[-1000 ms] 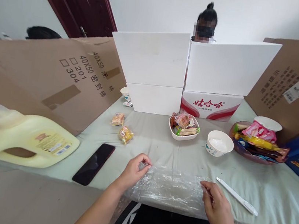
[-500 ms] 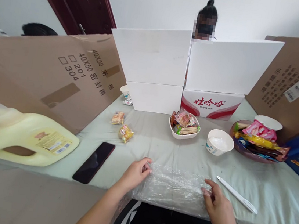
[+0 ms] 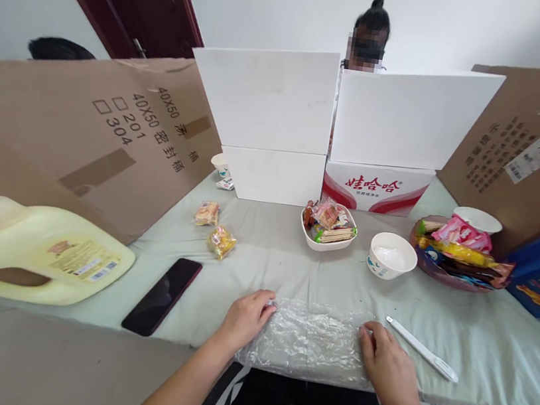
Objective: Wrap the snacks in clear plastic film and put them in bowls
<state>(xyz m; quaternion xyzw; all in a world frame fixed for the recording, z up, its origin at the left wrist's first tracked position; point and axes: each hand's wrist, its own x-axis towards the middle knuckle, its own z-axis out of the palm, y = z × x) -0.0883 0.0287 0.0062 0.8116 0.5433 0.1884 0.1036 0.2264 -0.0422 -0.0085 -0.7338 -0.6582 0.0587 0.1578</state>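
A crinkled clear plastic sheet (image 3: 313,343) lies flat at the table's front edge; whether it is a bag I cannot tell. My left hand (image 3: 248,317) has its fingers closed on the sheet's upper left corner. At the right edge, my right hand (image 3: 388,363) grips it between thumb and curled fingers. A white utility knife (image 3: 423,350) lies just right of my right hand. Left of my left hand is a black phone (image 3: 161,296), screen up. Two small wrapped snacks, one a yellow packet (image 3: 222,242) and one a pale packet (image 3: 207,213), lie beyond the phone.
A bowl of snacks (image 3: 304,233), a paper bowl (image 3: 391,263) and a piled snack dish (image 3: 419,267) stand farther back. A pale yellow jug (image 3: 42,251) lies left. White boxes (image 3: 273,176) and brown cardboard (image 3: 34,122) wall the table. A person (image 3: 372,26) is behind the boxes.
Both hands have lowered onto the plastic sheet, which now lies flatter and more spread out. My right fingers are more curled over its edge. The view has shifted slightly.
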